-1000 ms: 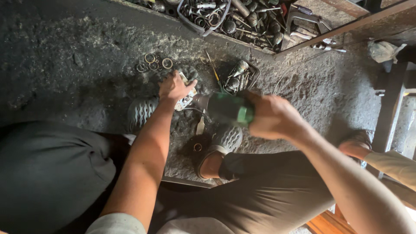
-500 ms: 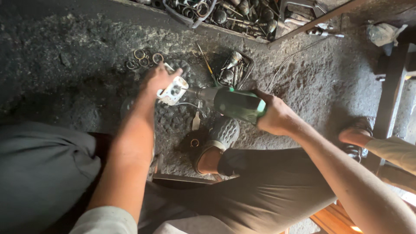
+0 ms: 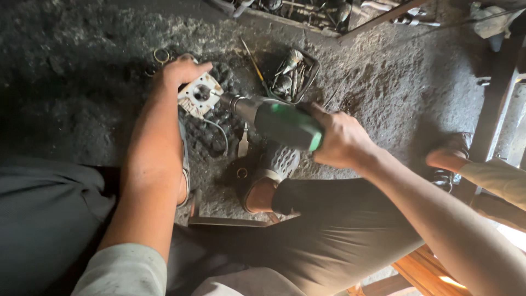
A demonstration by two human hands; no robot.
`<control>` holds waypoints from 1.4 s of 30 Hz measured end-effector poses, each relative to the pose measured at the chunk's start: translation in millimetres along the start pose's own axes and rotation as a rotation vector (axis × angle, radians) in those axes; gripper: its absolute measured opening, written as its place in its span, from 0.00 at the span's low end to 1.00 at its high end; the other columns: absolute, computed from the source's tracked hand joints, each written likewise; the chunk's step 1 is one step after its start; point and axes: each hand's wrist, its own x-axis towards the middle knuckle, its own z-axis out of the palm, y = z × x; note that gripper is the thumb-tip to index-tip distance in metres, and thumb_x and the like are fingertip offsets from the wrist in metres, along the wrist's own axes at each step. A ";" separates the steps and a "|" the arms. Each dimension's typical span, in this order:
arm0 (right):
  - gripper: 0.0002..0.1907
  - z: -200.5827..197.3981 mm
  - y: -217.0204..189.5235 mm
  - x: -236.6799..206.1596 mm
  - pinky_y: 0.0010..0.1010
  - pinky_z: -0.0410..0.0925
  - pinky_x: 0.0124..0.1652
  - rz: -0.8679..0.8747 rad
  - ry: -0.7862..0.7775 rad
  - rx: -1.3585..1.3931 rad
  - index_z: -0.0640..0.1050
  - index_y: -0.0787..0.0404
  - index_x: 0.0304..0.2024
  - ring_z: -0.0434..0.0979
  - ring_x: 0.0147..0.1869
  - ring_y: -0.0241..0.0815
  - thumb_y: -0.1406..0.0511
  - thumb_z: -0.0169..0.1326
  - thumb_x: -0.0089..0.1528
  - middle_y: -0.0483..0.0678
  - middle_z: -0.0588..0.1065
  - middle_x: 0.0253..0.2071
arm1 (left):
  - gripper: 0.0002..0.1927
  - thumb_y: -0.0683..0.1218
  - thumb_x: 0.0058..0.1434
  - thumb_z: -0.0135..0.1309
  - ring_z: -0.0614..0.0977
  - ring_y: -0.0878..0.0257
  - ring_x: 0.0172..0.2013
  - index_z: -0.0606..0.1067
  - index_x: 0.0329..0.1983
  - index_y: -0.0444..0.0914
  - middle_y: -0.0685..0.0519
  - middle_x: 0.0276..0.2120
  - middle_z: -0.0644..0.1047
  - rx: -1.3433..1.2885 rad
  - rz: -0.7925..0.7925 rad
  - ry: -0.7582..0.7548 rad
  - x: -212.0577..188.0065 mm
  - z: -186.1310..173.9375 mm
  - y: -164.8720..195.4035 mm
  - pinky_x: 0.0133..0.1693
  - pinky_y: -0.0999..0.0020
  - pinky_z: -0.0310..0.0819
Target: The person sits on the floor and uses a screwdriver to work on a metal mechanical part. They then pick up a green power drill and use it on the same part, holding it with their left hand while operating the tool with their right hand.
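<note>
My left hand (image 3: 178, 74) grips a pale square metal plate (image 3: 200, 94) with a round hole in its middle, holding it tilted above the dirty ground. My right hand (image 3: 339, 137) is wrapped around the green and dark body of a power tool (image 3: 279, 120). The tool's tip (image 3: 222, 97) touches the plate near its centre hole. A thin wire (image 3: 219, 131) hangs below the plate. My grey shoe (image 3: 274, 164) rests on the ground under the tool.
A small black tray (image 3: 296, 74) of bits and metal parts sits just beyond the tool. Metal rings (image 3: 161, 55) lie by my left hand. A crate of scrap parts (image 3: 296, 11) stands at the top. Another person's foot (image 3: 449, 156) is at the right.
My left hand lifted the plate off the ground and turned it toward me. The tool swung left until its tip met the plate's centre.
</note>
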 end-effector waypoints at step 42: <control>0.56 23.6 -14.7 -29.9 0.43 0.74 0.39 -0.241 0.035 -0.186 0.57 0.43 0.77 0.82 0.35 0.54 0.55 0.65 0.47 0.53 0.81 0.36 | 0.39 0.72 0.60 0.57 0.84 0.41 0.51 0.81 0.55 0.34 0.36 0.54 0.82 0.067 0.011 -0.044 19.5 3.7 17.9 0.62 0.49 0.70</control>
